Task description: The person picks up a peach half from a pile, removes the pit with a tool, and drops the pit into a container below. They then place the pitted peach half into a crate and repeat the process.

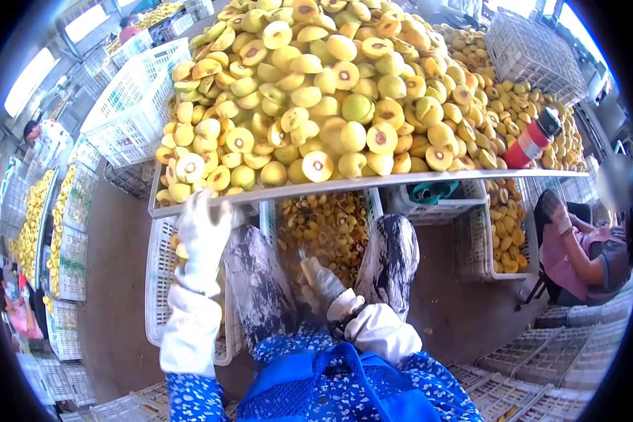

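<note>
A large heap of halved yellow peaches, many with brown pit hollows showing, lies on a metal-edged table. My left hand, in a white glove, is at the table's near edge beside the lowest peaches. Its fingers are spread, slightly blurred, with nothing visible in them. Over the crate between my knees, my right hand, in a greyish glove, is closed around a small slim tool. Its exact kind is too blurred to make out. Beneath it, the crate holds brown and yellow fruit scraps.
Under my left arm stands a white crate. A red bottle leans on the peaches at the right. A person in a pink apron sits at right, near a crate of peaches. More crates stand left.
</note>
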### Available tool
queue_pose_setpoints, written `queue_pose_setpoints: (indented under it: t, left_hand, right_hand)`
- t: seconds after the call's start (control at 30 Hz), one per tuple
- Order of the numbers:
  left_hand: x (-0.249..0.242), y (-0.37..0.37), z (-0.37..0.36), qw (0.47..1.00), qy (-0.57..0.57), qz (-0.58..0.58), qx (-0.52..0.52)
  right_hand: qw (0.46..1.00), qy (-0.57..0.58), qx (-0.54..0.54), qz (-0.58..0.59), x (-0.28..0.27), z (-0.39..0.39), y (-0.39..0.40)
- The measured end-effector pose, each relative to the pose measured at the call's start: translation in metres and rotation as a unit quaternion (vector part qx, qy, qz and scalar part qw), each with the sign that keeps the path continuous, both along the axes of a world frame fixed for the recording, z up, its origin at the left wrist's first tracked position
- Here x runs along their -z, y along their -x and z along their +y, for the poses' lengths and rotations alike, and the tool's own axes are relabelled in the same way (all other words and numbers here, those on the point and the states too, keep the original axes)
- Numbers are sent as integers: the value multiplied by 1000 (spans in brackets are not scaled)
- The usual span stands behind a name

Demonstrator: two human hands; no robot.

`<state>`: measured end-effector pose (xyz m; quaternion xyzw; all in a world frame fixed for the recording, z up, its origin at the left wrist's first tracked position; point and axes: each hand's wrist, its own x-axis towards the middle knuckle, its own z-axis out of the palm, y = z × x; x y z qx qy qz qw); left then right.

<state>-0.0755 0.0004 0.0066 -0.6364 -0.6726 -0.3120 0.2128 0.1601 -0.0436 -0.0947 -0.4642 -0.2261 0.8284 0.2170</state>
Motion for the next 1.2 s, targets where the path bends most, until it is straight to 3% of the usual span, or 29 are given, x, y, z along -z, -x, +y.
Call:
queue_pose_setpoints:
  t: [0.03, 0.07, 0.13, 0.17, 0.2, 0.27, 0.3, 0.37, 0.47, 0.53, 0.57, 0.63, 0.73, 0.77, 0.8, 0.87, 0.9, 0.93, 0.97, 1.0, 1.03, 1.07, 1.13, 1.2]
  left_hand:
    - [-7, -11, 21, 991, 129, -19, -14]
    - [-17, -23, 45, 968, 247, 47, -17]
    - [-22, -41, 99, 884, 461, 79, -11]
    - [-25, -53, 114, 881, 462, 102, -22]
    - [-23, -58, 134, 845, 524, 102, 0]
    - [14, -58, 156, 844, 508, 173, 7]
    - [15, -61, 159, 844, 514, 151, -1]
    - [8, -66, 157, 845, 520, 121, -22]
    - [5, -62, 153, 858, 507, 85, -5]
    - [7, -55, 146, 872, 489, -9, -31]
    - [5, -53, 140, 886, 461, -40, -34]
    - [25, -41, 129, 925, 363, -111, -10]
    - [47, -37, 125, 908, 268, -323, 16]
    - [43, -45, 123, 871, 150, -453, 113]
    - [37, -44, 118, 788, 138, -574, 176]
    - [22, -43, 99, 562, 108, -771, 278]
    - [32, -37, 101, 521, 110, -787, 311]
    - [42, -30, 99, 469, 140, -799, 348]
    - [50, -25, 96, 414, 169, -808, 384]
    - [55, -21, 94, 356, 198, -812, 418]
    - [57, -26, 86, 399, 201, -781, 437]
    - [48, -42, 78, 462, 160, -788, 374]
    - [13, -79, 54, 576, 81, -779, 234]
    - [-18, -94, 31, 656, 64, -725, 198]
  right_hand:
    - [999, 3, -32, -5, 4, 4, -2]
    - [999, 18, -20, -21, 15, 6, -2]
    - [998, 48, 8, -50, 37, 11, 1]
    - [997, -6, -1, -77, 26, 13, 0]
    - [997, -26, 3, -71, 36, 13, 3]
    - [997, -35, -37, -51, 47, 14, 2]
    - [996, -60, 1, -67, 59, 13, 12]
    - [986, -75, -64, -137, 63, 17, 13]
    - [984, -80, -89, -131, 45, 18, 8]
    - [990, -53, -80, -107, 51, 17, 5]
    - [999, -39, -4, -27, 59, 13, 5]
    - [998, -32, -15, -50, 35, 14, -1]
    - [996, -40, -22, -72, 7, 15, -8]
    - [996, -54, -20, -68, 7, 14, -8]
    - [996, -64, -20, -65, 8, 12, -7]
    - [988, -137, 61, 46, 8, 12, -9]
    - [979, -202, 27, -11, 1, 18, -13]
    - [919, -383, 80, -53, 26, 26, -7]
    - [880, -453, 57, -128, 5, 34, -13]
    - [848, -506, 16, -158, -51, 40, -20]
    - [822, -552, 59, -129, -69, 44, -16]
    - [795, -587, 43, -149, -62, 56, -14]
    - [672, -678, -29, -297, -70, 70, -10]
    - [673, -648, -62, -351, -89, 76, 1]
